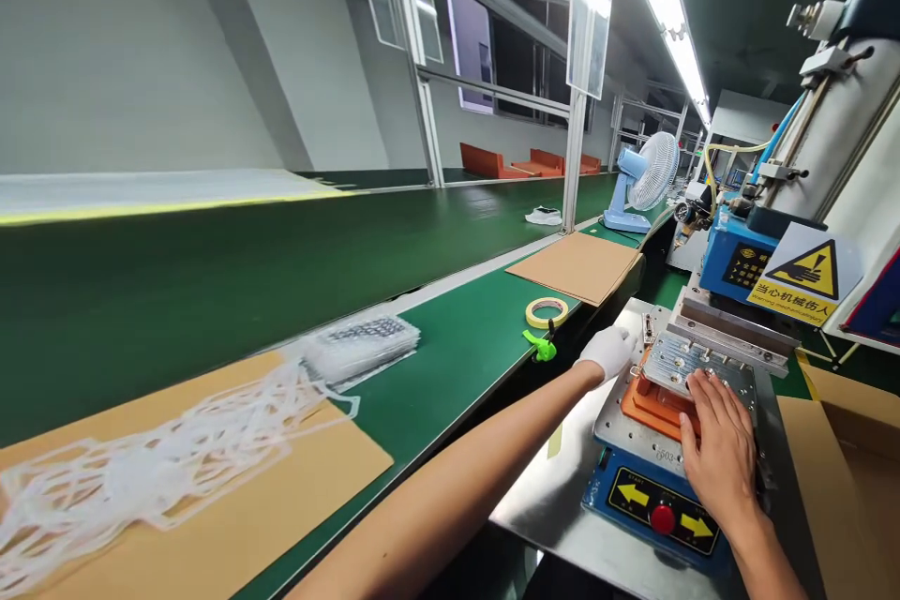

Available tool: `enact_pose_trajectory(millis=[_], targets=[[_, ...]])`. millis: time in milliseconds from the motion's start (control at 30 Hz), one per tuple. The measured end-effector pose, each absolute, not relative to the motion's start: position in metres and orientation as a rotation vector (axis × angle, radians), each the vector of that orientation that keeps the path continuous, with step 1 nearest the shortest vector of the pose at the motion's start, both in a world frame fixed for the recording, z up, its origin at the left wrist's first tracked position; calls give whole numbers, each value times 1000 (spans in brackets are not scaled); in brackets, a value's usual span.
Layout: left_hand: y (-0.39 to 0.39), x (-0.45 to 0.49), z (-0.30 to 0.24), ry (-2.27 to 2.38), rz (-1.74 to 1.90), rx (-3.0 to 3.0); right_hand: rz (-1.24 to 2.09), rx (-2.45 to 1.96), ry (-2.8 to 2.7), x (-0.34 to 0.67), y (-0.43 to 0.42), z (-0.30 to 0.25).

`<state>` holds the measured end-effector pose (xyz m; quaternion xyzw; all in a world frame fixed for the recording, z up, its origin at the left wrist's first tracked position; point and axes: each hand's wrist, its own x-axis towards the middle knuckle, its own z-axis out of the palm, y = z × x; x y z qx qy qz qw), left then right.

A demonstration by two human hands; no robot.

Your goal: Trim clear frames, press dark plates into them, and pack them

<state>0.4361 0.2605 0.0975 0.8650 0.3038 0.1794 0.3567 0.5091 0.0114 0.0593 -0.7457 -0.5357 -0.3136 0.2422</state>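
My left hand [607, 352], in a white glove, is at the left edge of the press bed, close to a small metal latch [648, 328]. Its fingers look curled together, and whatever they may hold is hidden. My bare right hand [726, 439] lies with fingers stretched out on the upper metal plate [675, 362], its thumb beside the orange block. That orange block [657, 408] sits beneath the plate on the drilled metal base [610, 420]. In front is a blue control box [610, 486] with yellow arrows and a red button [662, 518].
The press cylinder [836, 141] and a warning sign [808, 277] rise behind the plate. Left on the green bench are a tape roll [547, 301], a green tool [543, 349], cardboard [573, 264], white cut-out scraps [161, 469] and stacked clear sheets [362, 347]. A fan [651, 173] stands farther back.
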Motion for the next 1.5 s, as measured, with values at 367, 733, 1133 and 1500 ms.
enact_pose_trajectory(millis=[367,733,1133,1500], targets=[[219,444,146,-64,281,2737,-338,-2090,-979,553,-61,46],[199,432,161,100,318,2871,-191,-1984,-890,559,-60,34],[193,268,89,1183,321,2299,-214,-2390,-1426,554,3,105],[157,295,38,1504,186,2334,-503,-1949,-1329,524,-50,92]])
